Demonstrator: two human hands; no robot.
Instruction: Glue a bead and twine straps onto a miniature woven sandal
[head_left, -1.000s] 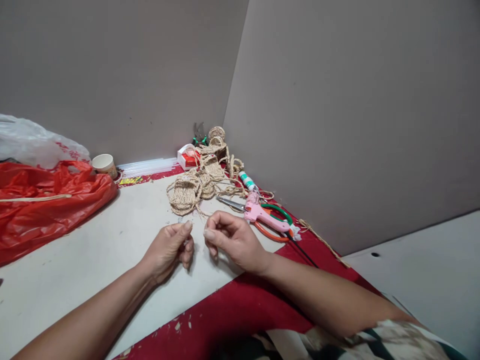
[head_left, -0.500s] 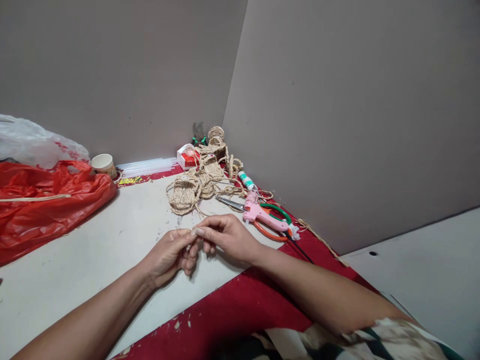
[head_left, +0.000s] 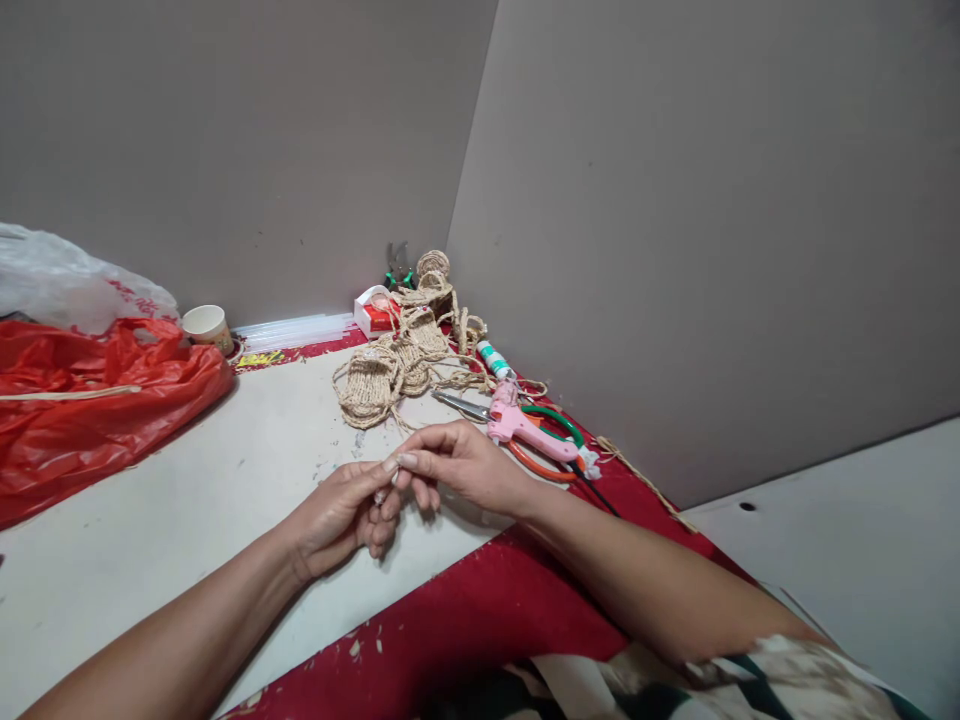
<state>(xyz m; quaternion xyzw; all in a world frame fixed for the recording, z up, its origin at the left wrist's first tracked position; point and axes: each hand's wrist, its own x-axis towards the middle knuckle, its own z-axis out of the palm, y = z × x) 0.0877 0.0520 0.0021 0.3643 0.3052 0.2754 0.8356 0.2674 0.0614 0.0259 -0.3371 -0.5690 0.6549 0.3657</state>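
Note:
Over the pale board (head_left: pixel 247 470), my left hand (head_left: pixel 352 510) and my right hand (head_left: pixel 461 468) meet at their fingertips. Each has thumb and forefinger pinched together. Something small and whitish shows between the fingers, too small and covered to name. Just beyond my hands lie several woven straw slippers (head_left: pixel 369 383) with loose cords. A pink glue gun (head_left: pixel 532 432) rests to the right of them, on top of scissors (head_left: pixel 551 468) with green and orange handles.
At the left lie a red plastic bag (head_left: pixel 97 430) and a clear bag (head_left: pixel 75 275). A paper cup (head_left: pixel 208 328), clear glue sticks (head_left: pixel 292 332), a red-and-white box (head_left: pixel 375 312) and pliers (head_left: pixel 399 268) stand along the back wall. Red cloth (head_left: pixel 420 625) borders the board.
My right hand has shifted slightly to the right, and the pinched fingertips have moved a little with it. My left hand stays almost where it was.

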